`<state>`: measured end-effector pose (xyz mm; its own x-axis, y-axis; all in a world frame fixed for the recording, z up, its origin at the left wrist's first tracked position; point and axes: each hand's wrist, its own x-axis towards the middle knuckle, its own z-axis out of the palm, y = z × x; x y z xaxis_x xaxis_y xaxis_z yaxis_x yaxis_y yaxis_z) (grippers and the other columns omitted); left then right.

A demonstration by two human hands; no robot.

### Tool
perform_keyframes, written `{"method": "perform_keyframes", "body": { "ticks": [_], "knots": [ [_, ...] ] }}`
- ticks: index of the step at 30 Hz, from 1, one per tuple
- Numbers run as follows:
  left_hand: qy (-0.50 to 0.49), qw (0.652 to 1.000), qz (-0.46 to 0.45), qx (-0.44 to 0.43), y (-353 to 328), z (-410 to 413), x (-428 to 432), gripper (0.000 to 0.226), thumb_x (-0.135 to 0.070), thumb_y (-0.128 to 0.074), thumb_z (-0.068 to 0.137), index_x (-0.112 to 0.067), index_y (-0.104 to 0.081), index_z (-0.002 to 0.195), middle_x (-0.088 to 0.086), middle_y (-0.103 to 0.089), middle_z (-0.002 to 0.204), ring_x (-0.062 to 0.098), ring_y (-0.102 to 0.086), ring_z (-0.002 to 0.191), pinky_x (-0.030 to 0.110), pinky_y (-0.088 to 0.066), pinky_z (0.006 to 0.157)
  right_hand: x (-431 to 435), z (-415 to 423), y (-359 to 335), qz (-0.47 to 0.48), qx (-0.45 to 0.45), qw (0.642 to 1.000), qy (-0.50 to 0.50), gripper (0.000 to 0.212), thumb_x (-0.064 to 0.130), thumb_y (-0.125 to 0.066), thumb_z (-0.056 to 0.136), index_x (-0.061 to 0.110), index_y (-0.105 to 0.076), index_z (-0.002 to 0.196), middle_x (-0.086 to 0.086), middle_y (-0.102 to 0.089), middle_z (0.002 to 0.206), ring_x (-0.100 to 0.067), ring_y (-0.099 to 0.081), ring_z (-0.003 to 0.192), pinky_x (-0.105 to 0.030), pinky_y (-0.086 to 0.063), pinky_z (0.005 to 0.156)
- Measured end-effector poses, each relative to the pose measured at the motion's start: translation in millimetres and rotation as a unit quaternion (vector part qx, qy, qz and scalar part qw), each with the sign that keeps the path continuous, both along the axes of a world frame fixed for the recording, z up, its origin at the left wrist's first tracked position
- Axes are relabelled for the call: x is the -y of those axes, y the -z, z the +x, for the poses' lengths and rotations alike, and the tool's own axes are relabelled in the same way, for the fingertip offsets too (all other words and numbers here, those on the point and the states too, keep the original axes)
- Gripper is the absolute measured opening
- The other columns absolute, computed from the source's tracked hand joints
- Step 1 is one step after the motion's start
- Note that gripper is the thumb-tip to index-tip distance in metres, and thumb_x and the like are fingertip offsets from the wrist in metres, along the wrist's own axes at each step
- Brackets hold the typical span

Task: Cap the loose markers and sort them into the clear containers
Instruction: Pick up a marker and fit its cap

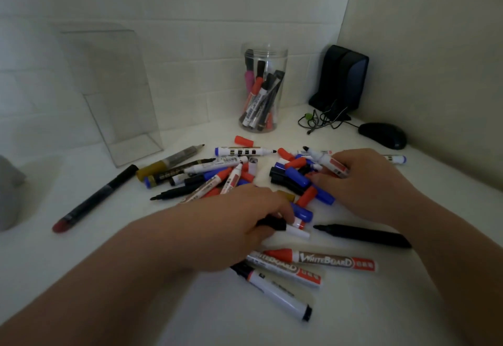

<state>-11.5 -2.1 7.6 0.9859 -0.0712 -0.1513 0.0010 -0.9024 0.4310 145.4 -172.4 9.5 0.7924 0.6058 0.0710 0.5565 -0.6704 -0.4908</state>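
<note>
Over pile (217,179): left hand (239,217) gripping black-capped marker (296,229), right hand (362,182) gripping uncapped marker (324,159); bare tip risking smearing surface (190,305).

A table (245,324) ran to a wall corner at upper right. A box (114,95) stood at upper left and a jar (264,87) at upper centre, with markers upright in it. Right of the jar stood a speaker (341,78), with a cable (318,121) before it and a mouse (382,134) to its lower right. A pile (226,174) of markers and caps lay mid-frame, before the jar. A long marker (95,198) lay alone to its left. The left hand (231,226) gripped a near marker (296,227) at the pile's near edge; the right hand (362,182) gripped a right marker (324,159) at its right edge.
</note>
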Motion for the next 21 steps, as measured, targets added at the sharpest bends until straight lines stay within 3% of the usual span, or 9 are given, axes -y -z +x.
{"method": "perform_keyframes", "body": {
  "ticks": [5,8,12,17,21],
  "knots": [
    [0.032,0.999,0.027,0.012,4,2,-11,0.038,-0.028,-0.053,0.102,-0.055,-0.052,0.129,-0.032,-0.047,0.126,-0.012,-0.041,0.117,0.016,-0.036,0.103,8,7,-8,-0.014,0.004,1.000,0.016,0.018,0.035,-0.069,0.091,0.021,-0.067,0.079,-0.005,-0.062,0.072,-0.016,-0.052,0.062,-0.027,-0.037,0.057],
    [0.034,0.998,0.043,0.025,4,6,-13,0.042,-0.029,-0.057,0.100,-0.058,-0.052,0.130,-0.032,-0.047,0.125,-0.013,-0.044,0.113,0.012,-0.038,0.096,14,10,-13,-0.071,-0.007,0.997,0.020,0.011,0.033,-0.073,0.087,0.022,-0.070,0.085,-0.001,-0.066,0.077,-0.013,-0.058,0.067,-0.024,-0.038,0.055],
    [0.001,0.998,0.029,0.055,3,4,-14,0.045,-0.033,-0.066,0.093,-0.058,-0.051,0.127,-0.034,-0.049,0.117,-0.017,-0.046,0.106,0.002,-0.041,0.080,12,10,-9,-0.128,-0.022,0.991,0.006,0.017,0.040,-0.076,0.084,0.025,-0.069,0.086,0.003,-0.067,0.081,-0.011,-0.062,0.073,-0.021,-0.047,0.059],
    [-0.079,0.984,-0.033,0.157,-2,0,-11,0.022,-0.045,-0.065,0.087,-0.057,-0.057,0.103,-0.030,-0.057,0.096,-0.015,-0.051,0.093,0.010,-0.043,0.068,5,8,1,-0.142,-0.016,0.990,0.009,0.018,0.042,-0.074,0.084,0.027,-0.067,0.090,0.005,-0.067,0.079,-0.010,-0.063,0.071,-0.021,-0.046,0.059],
    [-0.169,0.954,-0.078,0.236,0,3,-10,0.014,-0.041,-0.060,0.088,-0.045,-0.068,0.099,-0.023,-0.065,0.088,-0.007,-0.058,0.087,0.013,-0.045,0.072,7,8,-5,-0.126,0.011,0.992,0.018,0.017,0.037,-0.074,0.085,0.023,-0.068,0.092,0.003,-0.065,0.080,-0.011,-0.062,0.072,-0.024,-0.048,0.060]
  ]
}}
